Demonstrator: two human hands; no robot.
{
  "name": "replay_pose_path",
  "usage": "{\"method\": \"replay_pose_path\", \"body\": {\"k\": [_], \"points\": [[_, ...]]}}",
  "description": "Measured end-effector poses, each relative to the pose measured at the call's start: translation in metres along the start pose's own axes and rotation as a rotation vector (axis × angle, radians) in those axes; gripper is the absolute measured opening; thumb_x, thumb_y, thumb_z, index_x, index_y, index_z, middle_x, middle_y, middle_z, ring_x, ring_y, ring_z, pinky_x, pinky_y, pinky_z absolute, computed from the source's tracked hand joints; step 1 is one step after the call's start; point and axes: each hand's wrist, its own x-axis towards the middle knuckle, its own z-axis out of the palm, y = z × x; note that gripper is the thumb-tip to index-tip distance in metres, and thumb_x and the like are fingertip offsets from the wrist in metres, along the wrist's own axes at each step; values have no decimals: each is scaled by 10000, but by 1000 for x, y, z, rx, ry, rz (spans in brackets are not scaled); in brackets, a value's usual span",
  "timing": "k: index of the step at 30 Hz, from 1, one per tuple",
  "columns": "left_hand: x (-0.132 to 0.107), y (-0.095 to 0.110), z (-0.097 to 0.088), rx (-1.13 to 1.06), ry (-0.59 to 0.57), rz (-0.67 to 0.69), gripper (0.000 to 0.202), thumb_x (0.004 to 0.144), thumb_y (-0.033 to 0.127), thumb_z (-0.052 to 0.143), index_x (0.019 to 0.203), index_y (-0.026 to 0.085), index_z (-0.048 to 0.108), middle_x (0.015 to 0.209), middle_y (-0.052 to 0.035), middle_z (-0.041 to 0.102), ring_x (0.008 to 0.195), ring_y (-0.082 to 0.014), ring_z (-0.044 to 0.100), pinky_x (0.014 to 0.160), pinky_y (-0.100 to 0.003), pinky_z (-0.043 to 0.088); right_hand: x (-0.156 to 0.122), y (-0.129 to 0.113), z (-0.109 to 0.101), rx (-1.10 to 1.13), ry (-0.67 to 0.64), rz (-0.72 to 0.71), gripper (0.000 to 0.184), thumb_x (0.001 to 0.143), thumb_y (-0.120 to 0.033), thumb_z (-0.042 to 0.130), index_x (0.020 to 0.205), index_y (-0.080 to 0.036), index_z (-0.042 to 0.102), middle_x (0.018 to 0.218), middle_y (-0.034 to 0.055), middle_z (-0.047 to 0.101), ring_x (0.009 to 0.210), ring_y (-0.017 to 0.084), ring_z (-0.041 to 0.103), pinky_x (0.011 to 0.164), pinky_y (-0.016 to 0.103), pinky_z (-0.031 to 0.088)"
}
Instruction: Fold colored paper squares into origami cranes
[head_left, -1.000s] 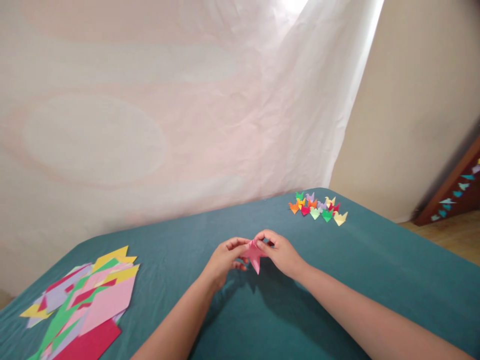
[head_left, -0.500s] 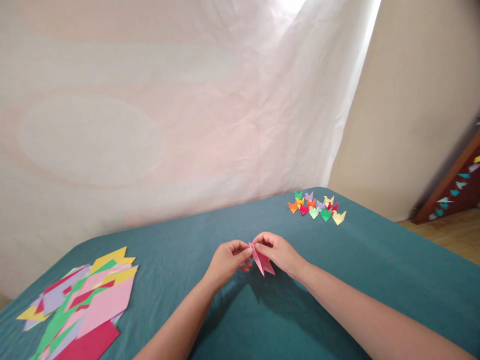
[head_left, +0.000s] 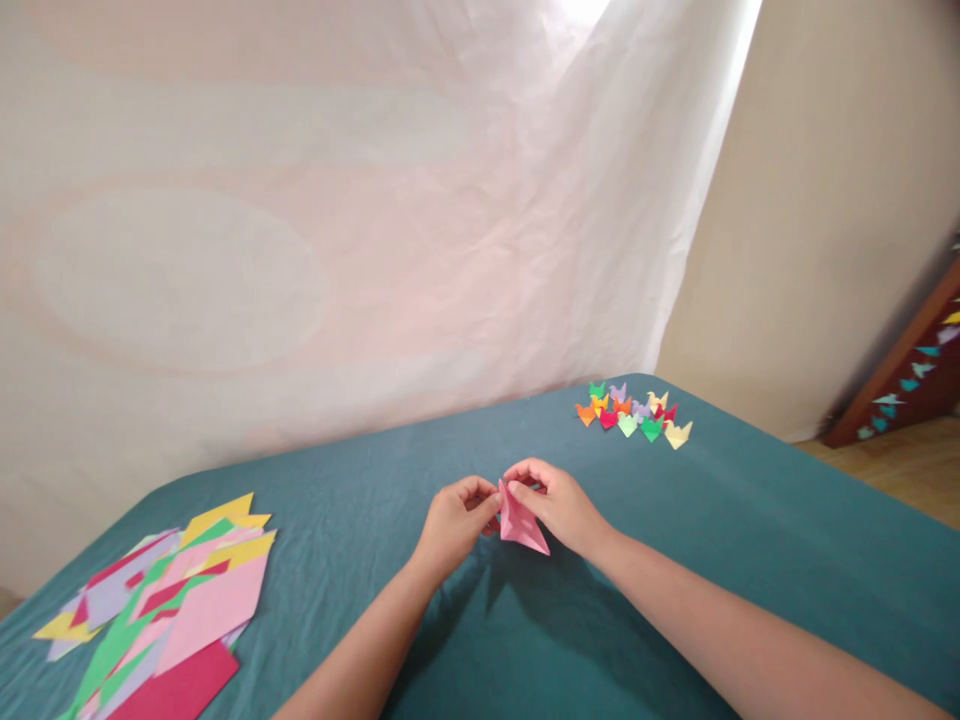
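Observation:
A small folded pink paper (head_left: pixel 519 524) is held just above the teal tablecloth (head_left: pixel 675 560) in the middle of the table. My left hand (head_left: pixel 452 523) pinches its upper left edge with curled fingers. My right hand (head_left: pixel 559 505) pinches the top of the paper from the right, fingers closed on it. The paper's pointed end hangs down and to the right, below my right hand.
A loose stack of coloured paper sheets (head_left: pixel 161 605) lies at the table's near left. A cluster of several small folded paper figures (head_left: pixel 634 412) sits at the far right. A white sheet (head_left: pixel 337 220) hangs behind the table. Wooden stairs (head_left: pixel 900 385) rise at the right edge.
The pink paper has been turned between my fingers: its point, earlier straight down, now slants down to the right. Both hands stay at the same spot.

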Motion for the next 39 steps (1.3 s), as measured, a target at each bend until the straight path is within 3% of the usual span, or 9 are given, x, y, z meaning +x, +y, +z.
{"method": "replay_pose_path", "body": {"k": [9,24,32,39], "points": [[3,-4,-4,-134,-40,-18,283,745,390,665,806,116,632,639,-38,641,576,-141,594,575,-251,483,0,1,0,166,-55,74,207,796,-346,604,817,-144,646,737,17,649,629,119,552,603,228,430],[3,-1,-7,-102,-46,-74,281,702,377,708,794,113,673,687,-58,659,609,-141,593,572,-233,466,-3,-8,-1,-73,32,18,156,774,-292,588,762,-161,672,732,22,683,682,149,596,624,227,438],[3,-1,-6,-65,-25,-72,293,669,394,725,774,123,685,695,-42,650,613,-135,577,559,-222,448,-3,-8,-1,95,-30,108,199,771,-336,606,781,-147,668,720,26,680,631,140,586,598,226,434],[3,-3,-8,-107,-51,-55,324,732,436,669,782,117,682,673,-61,656,623,-143,585,572,-229,443,-2,-6,-1,70,-35,61,181,786,-318,593,788,-150,663,712,17,668,622,130,571,592,219,425]]}}
